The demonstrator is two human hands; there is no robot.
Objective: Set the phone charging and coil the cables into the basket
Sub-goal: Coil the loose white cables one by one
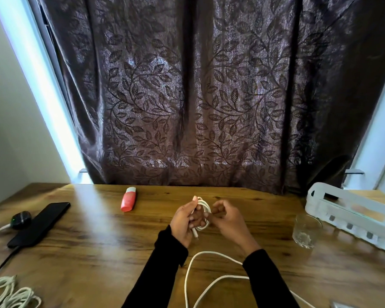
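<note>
My left hand grips a small coil of white cable above the middle of the wooden table, with one plug end sticking out below the palm. My right hand is beside the coil, fingers curled, pinching the cable at the loop. The loose rest of the white cable trails in wide loops on the table between my forearms. A black phone lies at the left with a dark cable running from its near end. A white plastic basket stands at the right.
A round black device with a green light sits beside the phone. A coral and white object lies near the curtain. A clear glass stands in front of the basket. Bundled pale cables lie at the bottom left corner.
</note>
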